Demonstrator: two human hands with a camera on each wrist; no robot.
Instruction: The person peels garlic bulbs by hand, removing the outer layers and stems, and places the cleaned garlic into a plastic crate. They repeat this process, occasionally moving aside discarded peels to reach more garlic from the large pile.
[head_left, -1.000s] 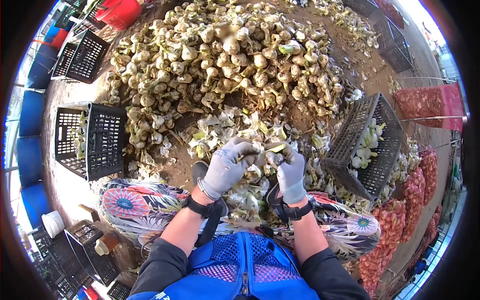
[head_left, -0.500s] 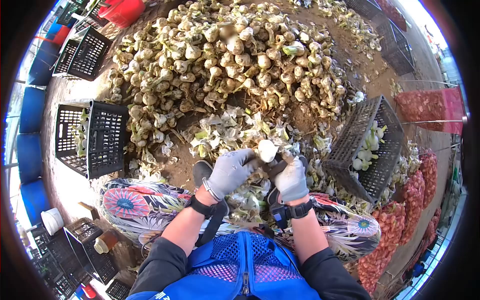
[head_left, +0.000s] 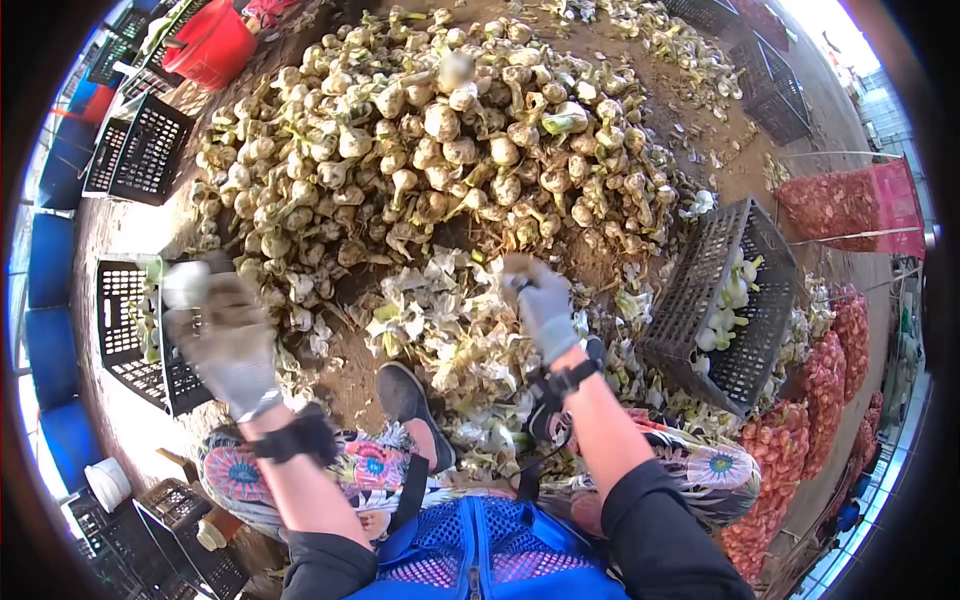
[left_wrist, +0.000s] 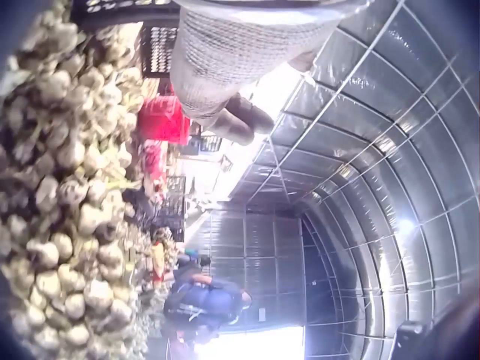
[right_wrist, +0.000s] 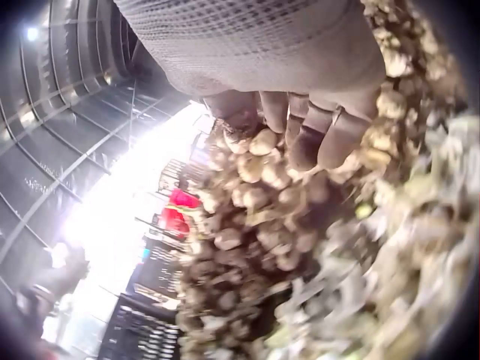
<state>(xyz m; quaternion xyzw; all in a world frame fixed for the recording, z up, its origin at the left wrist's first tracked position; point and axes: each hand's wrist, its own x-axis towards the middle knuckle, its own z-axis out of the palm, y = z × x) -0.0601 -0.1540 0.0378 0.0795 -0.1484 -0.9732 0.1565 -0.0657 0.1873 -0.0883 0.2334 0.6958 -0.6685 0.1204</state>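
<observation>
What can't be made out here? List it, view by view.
Left hand: motion-blurred in the head view; the left wrist view shows only its back, so any hold is unclear.
Right hand: fingertips blurred against the bulbs; grip unclear in the right wrist view too.
Left crate: contents partly blocked by the left hand.

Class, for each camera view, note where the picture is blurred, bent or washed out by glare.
Head view: fisheye bending, dark round border; the left hand is smeared, the right hand sharper. Left wrist view: glare at the tunnel's end. Right wrist view: white glare on the left, garlic pile soft.
</observation>
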